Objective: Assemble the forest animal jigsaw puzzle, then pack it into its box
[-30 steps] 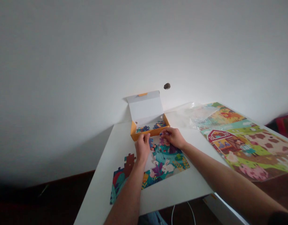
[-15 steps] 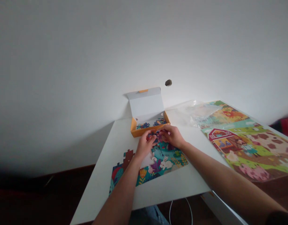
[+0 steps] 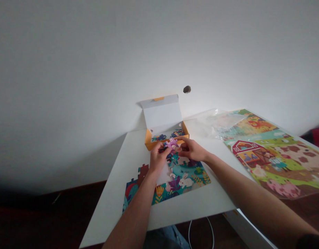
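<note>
A purple puzzle piece (image 3: 171, 143) is pinched in my left hand (image 3: 158, 157), just in front of the orange box (image 3: 151, 145). On its right side, my right hand (image 3: 192, 149) has its fingers bent close to the piece; whether its fingertips hold anything is too small to tell. Below my hands lies a partly joined puzzle (image 3: 185, 181) with a white rabbit and teal background. More joined pieces (image 3: 130, 190), with brown and red parts, lie left of my left forearm. Loose pieces (image 3: 178, 132) rest inside the box, whose lid stands up.
Clear plastic wrapping (image 3: 216, 124) lies right of the box. A farm picture sheet (image 3: 279, 162) and another animal picture (image 3: 258, 122) cover the right side of the white table (image 3: 118, 166). A white cable (image 3: 212, 228) hangs below the front edge.
The purple piece now shows its face above my left fingers, near the box front. My right hand's fingers have shifted slightly. The view has moved a little.
</note>
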`<state>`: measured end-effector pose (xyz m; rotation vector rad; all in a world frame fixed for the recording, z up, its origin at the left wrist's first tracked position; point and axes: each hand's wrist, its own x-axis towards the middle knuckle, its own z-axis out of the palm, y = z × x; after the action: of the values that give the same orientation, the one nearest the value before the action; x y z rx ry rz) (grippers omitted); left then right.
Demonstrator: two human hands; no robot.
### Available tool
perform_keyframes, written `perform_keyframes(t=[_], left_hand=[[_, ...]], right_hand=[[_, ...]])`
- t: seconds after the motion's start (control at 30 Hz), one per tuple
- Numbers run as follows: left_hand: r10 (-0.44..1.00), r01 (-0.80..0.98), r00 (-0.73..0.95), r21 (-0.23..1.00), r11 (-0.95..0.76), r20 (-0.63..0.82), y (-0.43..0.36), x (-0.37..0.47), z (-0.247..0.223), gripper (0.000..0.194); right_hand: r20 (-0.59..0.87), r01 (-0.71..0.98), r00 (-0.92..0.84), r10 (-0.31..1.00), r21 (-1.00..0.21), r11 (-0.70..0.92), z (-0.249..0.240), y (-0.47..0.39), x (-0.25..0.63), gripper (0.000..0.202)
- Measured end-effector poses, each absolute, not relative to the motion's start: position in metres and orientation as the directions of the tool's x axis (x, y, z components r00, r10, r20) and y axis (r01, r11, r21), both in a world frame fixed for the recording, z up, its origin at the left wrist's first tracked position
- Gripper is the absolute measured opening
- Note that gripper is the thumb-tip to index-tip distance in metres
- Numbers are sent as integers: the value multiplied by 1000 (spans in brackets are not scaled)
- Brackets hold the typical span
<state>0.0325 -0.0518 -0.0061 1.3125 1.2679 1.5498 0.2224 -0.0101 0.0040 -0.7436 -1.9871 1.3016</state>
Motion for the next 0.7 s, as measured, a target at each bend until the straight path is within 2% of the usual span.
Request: perform_keyframes(t=[0.13, 0.27, 0.37, 0.5, 0.57, 0.7], left_hand=[[958, -105, -222, 973, -207, 180, -52, 35, -4, 21], [963, -203, -219, 958, -202, 157, -54, 39, 0, 24], [961, -256, -246, 948, -190, 126, -55, 40, 5, 25], [976, -420, -219, 904, -84, -11, -54, 36, 11, 27], [977, -427, -212, 902, -61, -34, -55, 34, 13, 27], [986, -373, -161, 923, -89, 30, -57, 34, 13, 22]], right_hand=[[143, -47, -658, 740, -988, 149, 7, -12, 218, 64], [134, -126, -682, 719, -990, 66, 7, -13, 215, 67], [151, -155, -666, 730, -986, 63, 5, -14, 214, 64], [186, -167, -686, 703, -981, 96, 3, -17, 213, 62], [192, -153, -699, 689, -981, 118, 3, -18, 212, 61], [213, -116, -531, 820, -977, 178, 2, -17, 205, 61]])
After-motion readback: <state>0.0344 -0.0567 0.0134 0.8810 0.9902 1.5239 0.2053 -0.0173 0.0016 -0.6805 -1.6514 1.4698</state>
